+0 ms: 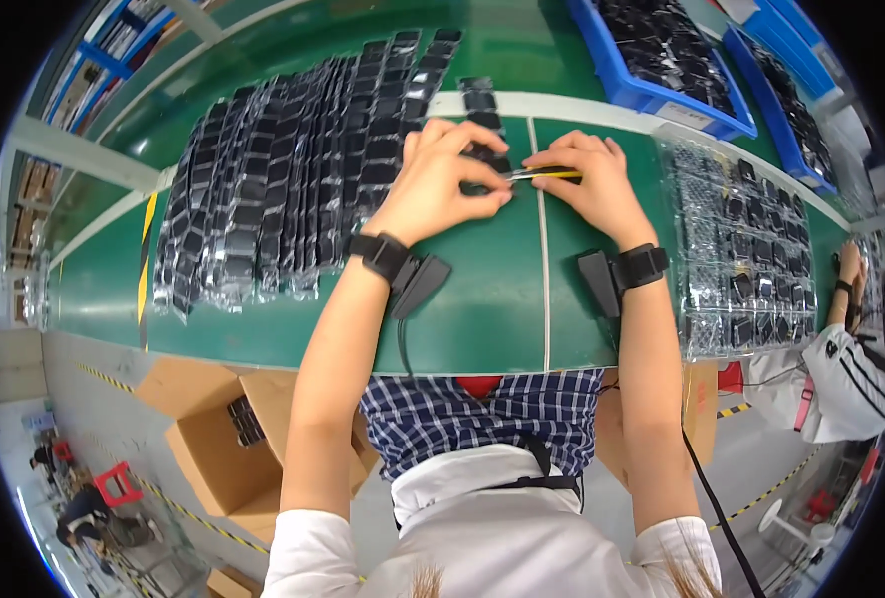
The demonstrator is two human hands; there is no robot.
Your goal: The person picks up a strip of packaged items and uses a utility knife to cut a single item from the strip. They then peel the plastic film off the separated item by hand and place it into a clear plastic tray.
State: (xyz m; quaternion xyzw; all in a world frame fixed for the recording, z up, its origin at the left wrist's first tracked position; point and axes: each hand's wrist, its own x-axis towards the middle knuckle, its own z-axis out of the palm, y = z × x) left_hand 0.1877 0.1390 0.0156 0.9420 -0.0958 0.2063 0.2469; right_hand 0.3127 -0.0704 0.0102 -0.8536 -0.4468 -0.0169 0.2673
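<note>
My left hand [433,189] is closed over a short strip of black square pieces in clear plastic [479,96], whose far end sticks out beyond the fingers. Its thumb and fingertips meet near the tip of a thin tool with a metal end and a yellow-and-dark handle [560,174]. That tool is pinched in my right hand [604,189] and points left at the strip. The exact contact between tip and strip is hidden by my fingers. Left of my left hand lie many similar long strips [293,169], side by side and overlapping.
Clear plastic trays with dark parts [746,249] lie on the green table [462,309] at right. Blue bins [652,100] full of black pieces stand at the far right. An open cardboard box [218,448] is below the table's front edge. Another person [841,369] works at right.
</note>
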